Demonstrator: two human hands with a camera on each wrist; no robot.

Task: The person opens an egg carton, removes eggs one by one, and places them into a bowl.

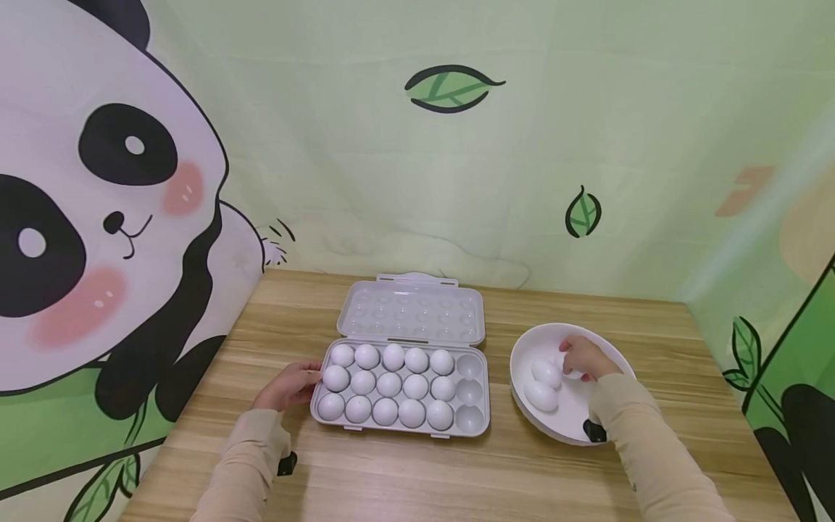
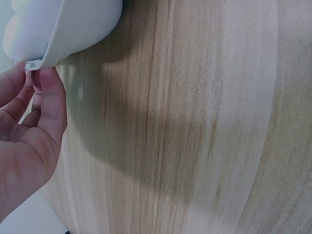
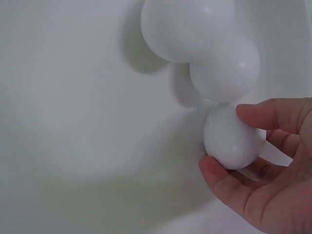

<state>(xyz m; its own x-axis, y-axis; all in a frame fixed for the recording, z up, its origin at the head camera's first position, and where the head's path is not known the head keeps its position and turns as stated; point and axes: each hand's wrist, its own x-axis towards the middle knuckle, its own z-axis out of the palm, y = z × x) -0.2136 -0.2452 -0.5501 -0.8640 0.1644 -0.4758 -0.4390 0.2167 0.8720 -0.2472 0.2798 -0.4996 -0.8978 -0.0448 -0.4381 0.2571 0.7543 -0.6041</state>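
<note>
A white plastic egg box (image 1: 469,392) stands with its lid (image 1: 412,312) folded back. White eggs (image 1: 389,383) fill most of its cups; the three cups of the right-hand column hold none. At the box's left end my left hand (image 1: 290,384) pinches the rim between thumb and fingers, as the left wrist view also shows. To the right is a white bowl (image 1: 572,420). Inside it my right hand (image 1: 583,357) holds one egg (image 3: 231,141) between thumb and fingers, close to the bowl's floor. Two other eggs (image 3: 224,68) lie beside that one.
The wooden table (image 1: 417,478) carries the box and the bowl, with a gap between them. Behind the table hangs a pale green cloth (image 1: 326,145) with a panda and leaves printed on it. Each wrist wears a small black device (image 1: 287,464).
</note>
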